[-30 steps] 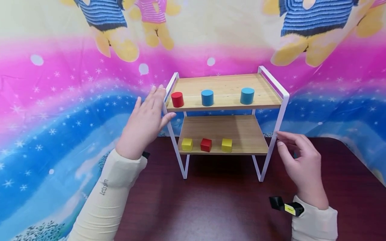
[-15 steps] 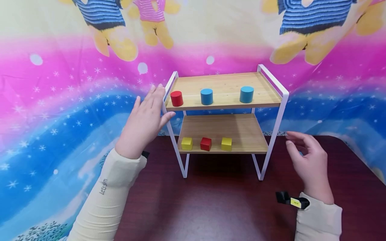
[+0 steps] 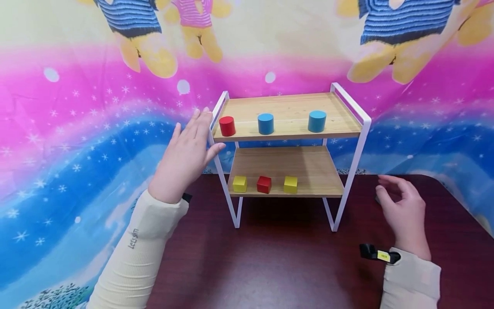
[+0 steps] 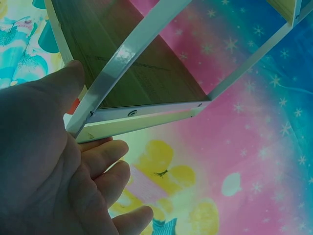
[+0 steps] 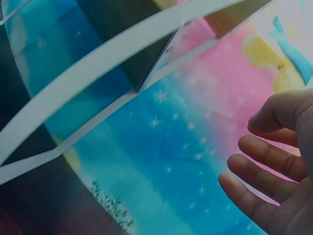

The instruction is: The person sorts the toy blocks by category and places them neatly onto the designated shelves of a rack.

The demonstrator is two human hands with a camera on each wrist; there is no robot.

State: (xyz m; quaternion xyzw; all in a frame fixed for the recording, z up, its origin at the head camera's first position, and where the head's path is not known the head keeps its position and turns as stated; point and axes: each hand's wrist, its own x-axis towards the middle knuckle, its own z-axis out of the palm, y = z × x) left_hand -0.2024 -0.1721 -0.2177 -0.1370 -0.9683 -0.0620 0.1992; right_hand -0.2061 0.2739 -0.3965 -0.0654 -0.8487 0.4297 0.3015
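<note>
My left hand lies against the left side of the two-tier rack, fingers stretched and thumb spread toward the front. In the left wrist view, the white side frame passes between thumb and fingers; firm contact is hard to judge. My right hand hovers right of the rack, fingers loosely bent, holding nothing visible. On the top shelf stand a red cylinder, a blue cylinder and another blue cylinder. Below sit a yellow cube, a red cube and a second yellow cube.
The rack stands on a dark red-brown table. A printed cloth backdrop hangs close behind and at the sides. A small greyish patch shows beside the right thumb; what it is cannot be told.
My right hand has drawn away from the rack's right leg, moving to the right. The left hand, rack, cylinders and cubes have stayed in place.
</note>
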